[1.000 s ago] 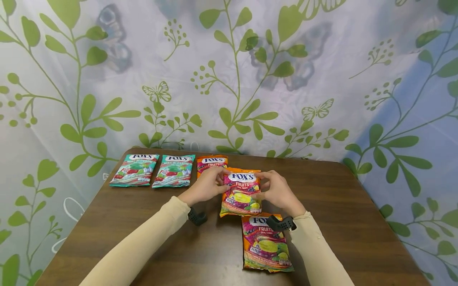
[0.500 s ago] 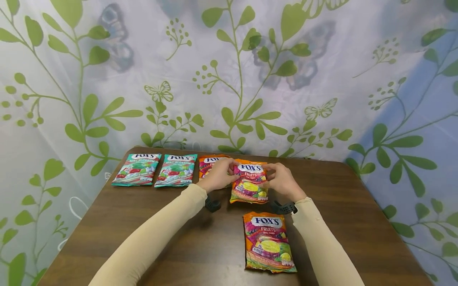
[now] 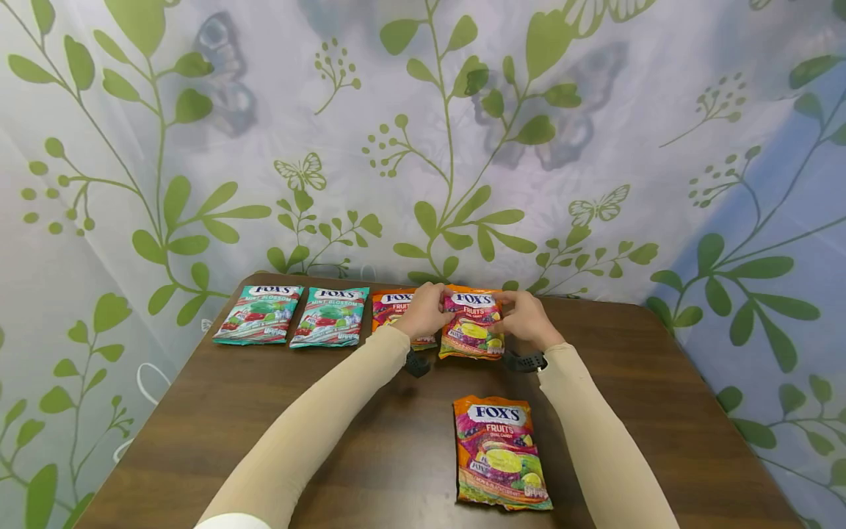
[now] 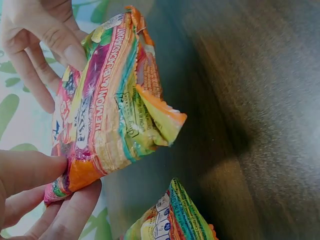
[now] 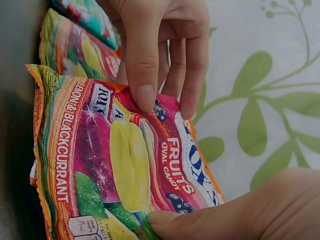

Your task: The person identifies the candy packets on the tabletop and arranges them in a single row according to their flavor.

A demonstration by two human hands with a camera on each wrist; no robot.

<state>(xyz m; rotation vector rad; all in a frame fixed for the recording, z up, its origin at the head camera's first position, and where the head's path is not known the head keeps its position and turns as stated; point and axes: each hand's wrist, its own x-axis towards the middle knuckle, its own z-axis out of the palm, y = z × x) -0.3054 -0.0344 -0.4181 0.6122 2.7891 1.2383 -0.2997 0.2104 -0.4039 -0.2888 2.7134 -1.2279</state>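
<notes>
Left wrist view: at the middle of the action, orange candy bag (image 4: 100,110) held tilted, near end seemingly clear of the table (image 4: 280,65); contact at the far end impossible to judge. Probably light, soft and pillowy, with sweets likely to shift inside; glossy, so perhaps slightly slippery, though hardly fragile. Best taken by the two side edges, away from the puckered, flaring bottom seam. Pinched on the left by left hand (image 4: 35,172), thumb in front and fingers behind, parted only by the thickness of the bag.

Right wrist view: pinched on the right by right hand (image 5: 240,215), thumb pressed against the printed front, fingers mostly hidden, so hard to tell how deep behind. Creased across the front, suggesting a wrapper quick to give under a squeeze.

Head view: now at the far side, just right of a second fruit bag (image 3: 388,308) partly covered by the left hand. Compared with half a second ago, shifted farther away and slightly right, roughly level with left mint bag (image 3: 260,316) and right mint bag (image 3: 330,317). Wider gap now to near fruit bag (image 3: 502,452), apparently unmoved.
</notes>
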